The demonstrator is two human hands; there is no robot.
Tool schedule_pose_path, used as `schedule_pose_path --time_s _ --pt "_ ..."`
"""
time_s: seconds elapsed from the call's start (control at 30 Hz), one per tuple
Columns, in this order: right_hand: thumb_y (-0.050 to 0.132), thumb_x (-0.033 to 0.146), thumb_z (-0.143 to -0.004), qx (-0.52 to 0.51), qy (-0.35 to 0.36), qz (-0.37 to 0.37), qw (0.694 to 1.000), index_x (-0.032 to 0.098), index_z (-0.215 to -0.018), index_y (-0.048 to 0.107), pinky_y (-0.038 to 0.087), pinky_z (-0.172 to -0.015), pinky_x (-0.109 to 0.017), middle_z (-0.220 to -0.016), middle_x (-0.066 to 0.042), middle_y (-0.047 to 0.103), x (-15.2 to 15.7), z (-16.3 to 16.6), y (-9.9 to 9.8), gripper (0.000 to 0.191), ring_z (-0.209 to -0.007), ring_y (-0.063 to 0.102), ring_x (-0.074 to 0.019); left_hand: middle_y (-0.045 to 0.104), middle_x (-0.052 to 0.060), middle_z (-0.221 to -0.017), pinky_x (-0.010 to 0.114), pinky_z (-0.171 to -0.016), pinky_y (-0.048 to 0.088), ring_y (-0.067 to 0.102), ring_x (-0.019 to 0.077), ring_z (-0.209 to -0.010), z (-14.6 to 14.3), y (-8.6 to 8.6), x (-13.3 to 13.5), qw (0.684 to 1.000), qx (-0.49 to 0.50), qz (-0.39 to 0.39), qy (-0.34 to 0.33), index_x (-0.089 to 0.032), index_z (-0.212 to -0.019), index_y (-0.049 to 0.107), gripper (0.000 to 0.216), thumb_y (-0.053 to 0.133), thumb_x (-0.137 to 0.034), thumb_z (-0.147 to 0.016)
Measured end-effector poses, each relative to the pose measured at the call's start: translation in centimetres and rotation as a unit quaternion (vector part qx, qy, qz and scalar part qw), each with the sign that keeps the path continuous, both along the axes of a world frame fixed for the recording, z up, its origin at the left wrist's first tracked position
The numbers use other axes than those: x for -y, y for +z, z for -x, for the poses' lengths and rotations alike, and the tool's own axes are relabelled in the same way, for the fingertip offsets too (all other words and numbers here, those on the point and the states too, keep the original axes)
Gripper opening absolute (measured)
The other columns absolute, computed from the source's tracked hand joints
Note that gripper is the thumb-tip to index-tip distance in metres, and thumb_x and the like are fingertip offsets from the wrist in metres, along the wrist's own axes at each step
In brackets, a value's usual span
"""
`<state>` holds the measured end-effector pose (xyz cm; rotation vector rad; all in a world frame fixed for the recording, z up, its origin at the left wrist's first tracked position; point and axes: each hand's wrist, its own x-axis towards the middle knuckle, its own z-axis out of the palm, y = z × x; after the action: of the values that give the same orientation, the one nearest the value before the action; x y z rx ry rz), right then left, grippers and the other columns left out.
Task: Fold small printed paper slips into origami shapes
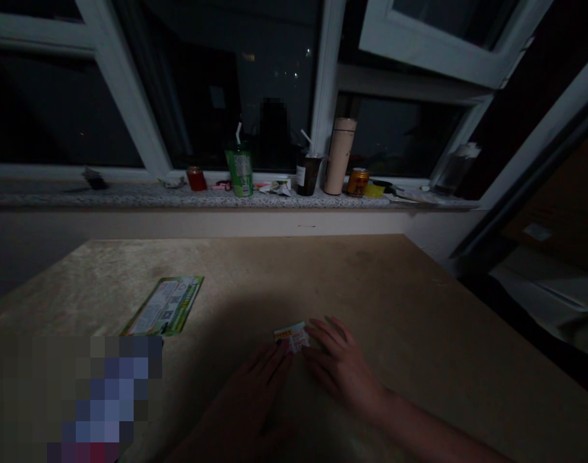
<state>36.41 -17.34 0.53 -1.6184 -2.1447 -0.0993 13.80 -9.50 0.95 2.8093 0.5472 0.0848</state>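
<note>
A small printed piece (292,334), white with orange and pale green parts, lies on the table in front of me. It looks like a little packet or a folded paper; the dim light hides which. My left hand (255,386) is in shadow, its fingers stretched out and the tips over the piece's lower left edge. On the other side, my right hand (344,366) has its fingers spread, with the tips close to or touching the right edge. Neither hand is closed around anything. The fingers cover part of the piece's lower edge.
A green printed packet (166,305) lies at the left of the wooden table (346,270). On the windowsill (149,194) stand a green cup (240,172), a dark drink cup (307,175), a pinkish flask (340,157) and an orange can (358,182). The lower left is pixelated.
</note>
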Motion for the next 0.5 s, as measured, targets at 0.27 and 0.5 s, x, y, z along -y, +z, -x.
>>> schedule_pose_path --time_s 0.27,0.5 --pt "0.053 0.02 -0.091 0.001 -0.025 -0.042 0.999 0.025 -0.104 0.068 0.033 -0.102 -0.058 -0.123 -0.005 0.061 -0.19 0.03 -0.36 0.021 -0.119 0.049 -0.0263 0.016 0.006 -0.154 0.048 -0.111 0.025 0.019 0.0324 -0.138 0.11 -0.42 0.17 1.0 0.007 -0.025 0.003 -0.022 -0.15 0.012 0.085 0.061 -0.042 -0.083" --pt "0.053 0.019 -0.091 -0.014 -0.029 -0.048 0.998 0.024 -0.103 0.068 0.034 -0.102 -0.056 -0.126 -0.004 0.059 -0.28 -0.28 -0.66 0.021 -0.119 0.049 -0.0259 0.018 0.007 -0.154 0.05 -0.11 0.025 0.02 0.0328 -0.138 0.08 -0.47 0.07 1.0 0.015 -0.024 0.004 -0.022 -0.15 0.013 0.088 0.063 -0.042 -0.08"
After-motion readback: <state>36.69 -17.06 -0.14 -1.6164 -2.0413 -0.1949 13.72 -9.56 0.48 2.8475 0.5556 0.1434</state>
